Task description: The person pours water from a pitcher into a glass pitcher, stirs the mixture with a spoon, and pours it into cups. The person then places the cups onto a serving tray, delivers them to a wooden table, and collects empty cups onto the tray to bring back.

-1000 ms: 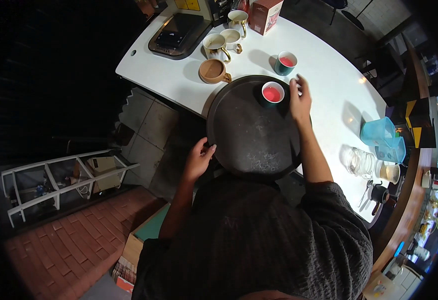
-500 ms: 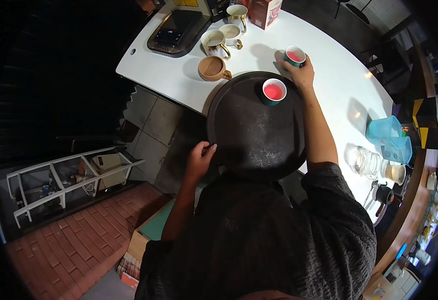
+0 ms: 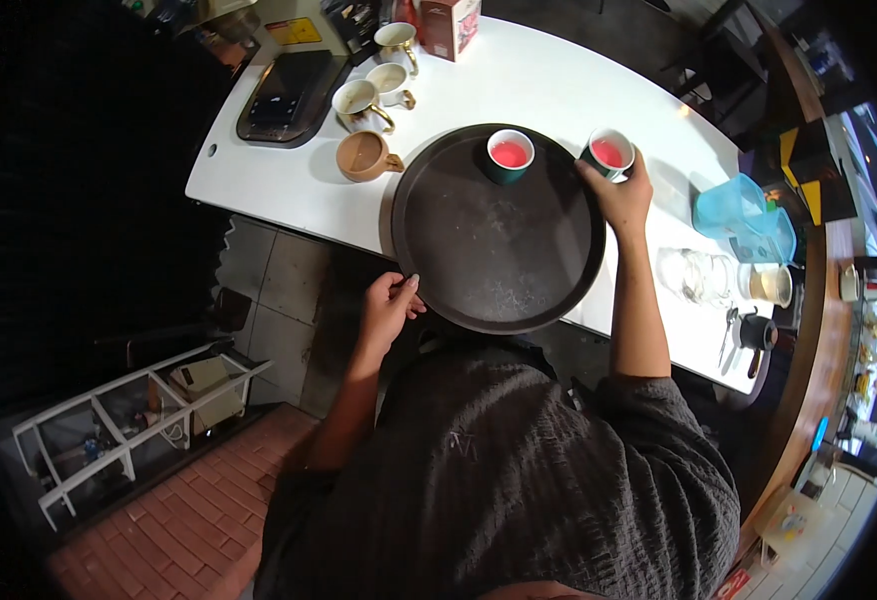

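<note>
My right hand (image 3: pixel 627 195) is wrapped round a green cup (image 3: pixel 609 153) with a white inside and pink-red drink in it. This cup is at the right edge of a round dark tray (image 3: pixel 499 245); whether it touches the counter cannot be told. A matching cup (image 3: pixel 509 157) of pink-red drink stands on the far part of the tray. At the tray's near left rim, my left hand (image 3: pixel 389 310) is closed on the edge, thumb on top. The tray overhangs the front edge of the white counter.
Left of the tray stand a brown cup (image 3: pixel 364 156) and several white-and-gold mugs (image 3: pixel 359 105). A black scale (image 3: pixel 284 98) and a red box (image 3: pixel 449 28) are behind. Blue pitchers (image 3: pixel 731 207), glassware (image 3: pixel 697 275) and a portafilter-like tool (image 3: pixel 756 335) lie right.
The cup in my right hand has come nearer, from beyond the tray to its right edge, and tilts slightly. The view has shifted; my left hand stays at the tray rim.
</note>
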A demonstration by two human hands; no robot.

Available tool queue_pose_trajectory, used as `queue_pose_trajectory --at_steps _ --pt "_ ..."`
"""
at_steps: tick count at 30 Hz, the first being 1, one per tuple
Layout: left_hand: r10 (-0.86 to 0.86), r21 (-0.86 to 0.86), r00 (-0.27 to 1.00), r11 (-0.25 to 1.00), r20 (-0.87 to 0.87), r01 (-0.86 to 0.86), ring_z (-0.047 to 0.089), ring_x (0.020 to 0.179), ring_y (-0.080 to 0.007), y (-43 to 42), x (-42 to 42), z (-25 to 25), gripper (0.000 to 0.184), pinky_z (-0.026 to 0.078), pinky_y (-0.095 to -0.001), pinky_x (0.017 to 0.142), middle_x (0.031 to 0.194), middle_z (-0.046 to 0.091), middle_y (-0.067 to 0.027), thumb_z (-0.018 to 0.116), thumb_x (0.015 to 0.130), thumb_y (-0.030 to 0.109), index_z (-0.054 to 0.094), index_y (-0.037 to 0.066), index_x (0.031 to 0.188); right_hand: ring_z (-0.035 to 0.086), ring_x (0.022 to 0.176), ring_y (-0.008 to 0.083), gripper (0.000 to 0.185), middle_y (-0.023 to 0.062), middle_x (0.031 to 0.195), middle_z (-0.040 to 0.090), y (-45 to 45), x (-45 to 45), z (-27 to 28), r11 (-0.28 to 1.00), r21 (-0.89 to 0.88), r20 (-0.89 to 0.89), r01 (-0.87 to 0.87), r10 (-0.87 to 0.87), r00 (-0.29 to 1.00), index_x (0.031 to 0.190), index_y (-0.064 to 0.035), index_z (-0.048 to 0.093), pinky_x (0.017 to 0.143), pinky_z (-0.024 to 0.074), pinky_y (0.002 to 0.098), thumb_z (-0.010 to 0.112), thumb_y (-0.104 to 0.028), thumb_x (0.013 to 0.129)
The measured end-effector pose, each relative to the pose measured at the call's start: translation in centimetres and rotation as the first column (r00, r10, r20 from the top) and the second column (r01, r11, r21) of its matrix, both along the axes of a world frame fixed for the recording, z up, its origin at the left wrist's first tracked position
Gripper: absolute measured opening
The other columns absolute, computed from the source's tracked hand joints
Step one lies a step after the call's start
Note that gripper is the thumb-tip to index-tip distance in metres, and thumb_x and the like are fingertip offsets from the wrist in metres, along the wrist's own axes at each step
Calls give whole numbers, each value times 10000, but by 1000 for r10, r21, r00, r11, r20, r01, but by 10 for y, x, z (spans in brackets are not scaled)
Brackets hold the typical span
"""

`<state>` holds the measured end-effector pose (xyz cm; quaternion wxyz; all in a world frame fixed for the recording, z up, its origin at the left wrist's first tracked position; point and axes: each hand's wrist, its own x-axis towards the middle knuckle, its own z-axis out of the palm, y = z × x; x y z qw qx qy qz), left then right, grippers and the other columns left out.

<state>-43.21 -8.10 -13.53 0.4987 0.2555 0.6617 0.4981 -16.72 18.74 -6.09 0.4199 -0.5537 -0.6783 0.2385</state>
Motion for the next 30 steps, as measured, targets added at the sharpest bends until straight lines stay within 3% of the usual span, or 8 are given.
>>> queue_pose_trajectory --at_steps 6,9,10,14,21,25,30 --pt "-13 -29 1000 1000 -9 13 646 621 -142 25 -1 1 256 460 -234 525 715 637 -85 625 931 236 536 -4 919 687 943 249 637 164 994 699 -65 6 -1 994 -79 -73 -81 75 994 1156 2 583 824 533 348 856 -270 650" --pt "-61 -46 998 997 1 61 653 632 -149 34 -5 0 273 464 -237 524 725 631 -76 621 932 256 537 -2 946 644 958 177 611 120 1033 682 -89 -1 -2 981 -139 -104 -137 124 987 1165 8 574 861 503 317 860 -213 672" --pt "-82 -49 997 995 2 82 657 644 -155 37 -6 -1 282 469 -240 528 732 628 -69 619 932 267 534 0 966 686 941 277 616 166 990 697 -93 -4 -7 984 -72 -118 -162 153 981 1136 -11 584 826 531 359 861 -262 647" --pt "-107 -37 994 994 -7 107 657 645 -148 44 -8 -4 278 463 -233 521 730 628 -65 617 933 270 537 5 959 685 913 302 618 148 966 697 -110 -16 -17 973 -55 -78 -224 220 972 1121 -32 592 816 534 366 860 -296 631" --pt "-76 -33 997 997 -4 76 653 640 -141 41 -5 -2 307 455 -227 520 745 634 -69 614 935 289 547 -3 998 633 999 259 707 82 1045 680 -128 -33 -35 930 -168 22 -328 336 941 1209 -95 537 944 319 406 831 -401 644" --pt "-53 -35 999 998 -7 52 651 641 -137 40 -3 -2 321 448 -224 523 758 637 -71 615 934 303 547 -2 1006 632 996 251 709 77 1042 679 -134 -43 -31 931 -149 111 -333 350 930 1203 -91 539 935 320 404 833 -404 639" --pt "-52 -36 999 998 -9 52 645 633 -132 40 -4 -5 302 444 -223 520 744 629 -61 616 933 301 546 13 992 633 977 261 740 76 1030 680 -132 -45 -41 932 -97 101 -350 359 928 1212 -93 531 928 323 403 841 -412 620"
